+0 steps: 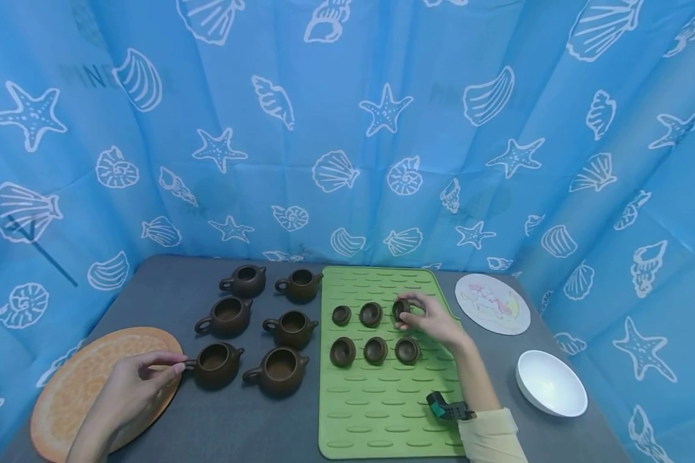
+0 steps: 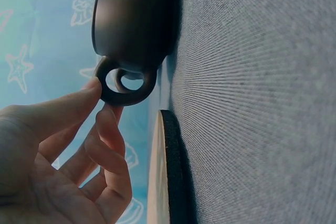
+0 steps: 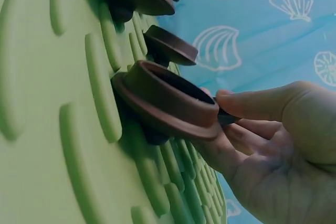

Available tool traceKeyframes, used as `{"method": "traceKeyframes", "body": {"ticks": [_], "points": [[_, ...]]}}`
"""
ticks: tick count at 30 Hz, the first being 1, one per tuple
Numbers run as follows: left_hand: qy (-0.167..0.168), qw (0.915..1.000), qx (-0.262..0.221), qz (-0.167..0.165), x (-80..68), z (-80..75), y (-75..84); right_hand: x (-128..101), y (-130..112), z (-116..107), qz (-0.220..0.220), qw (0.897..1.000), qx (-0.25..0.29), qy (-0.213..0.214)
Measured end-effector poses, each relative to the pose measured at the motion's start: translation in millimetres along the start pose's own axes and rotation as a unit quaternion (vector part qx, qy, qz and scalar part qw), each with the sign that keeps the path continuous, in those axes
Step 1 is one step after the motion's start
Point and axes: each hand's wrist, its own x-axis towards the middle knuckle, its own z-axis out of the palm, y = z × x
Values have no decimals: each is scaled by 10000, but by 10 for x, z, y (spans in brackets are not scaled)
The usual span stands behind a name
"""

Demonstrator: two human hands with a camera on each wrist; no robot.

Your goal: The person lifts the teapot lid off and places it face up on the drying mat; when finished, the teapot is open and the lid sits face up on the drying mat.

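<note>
My left hand (image 1: 133,389) pinches the loop handle of a small brown clay teapot (image 1: 219,378) between thumb and fingers. That teapot (image 2: 134,22) stands on the grey cloth in the left wrist view, its top uncovered. Beside and behind it are several similar teapots (image 1: 280,379) in two columns, spouts to the right. My right hand (image 1: 431,321) pinches a round brown teapot lid (image 1: 398,310) at the back right of the lid group; in the right wrist view it is mostly hidden behind a nearer lid (image 3: 157,100). The other lids (image 1: 342,352) lie upside down, knobs downward.
Under the lids is a green ridged mat (image 1: 376,444). An orange round placemat (image 1: 58,399) lies under my left forearm. To the right are a white round mat with a picture (image 1: 492,303) and a white bowl (image 1: 551,384). A blue shell-print curtain (image 1: 347,128) hangs behind the table.
</note>
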Motion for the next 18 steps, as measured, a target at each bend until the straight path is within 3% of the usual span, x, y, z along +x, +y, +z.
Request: {"method": "traceKeyframes", "body": {"ticks": [7,18], "points": [[38,10000,28,2,-6,16,25,9,70,-17,227,9996,-97,-151],[13,10000,42,-45,2,30,42,-7,106,-36,30,9961,-878,37]]}}
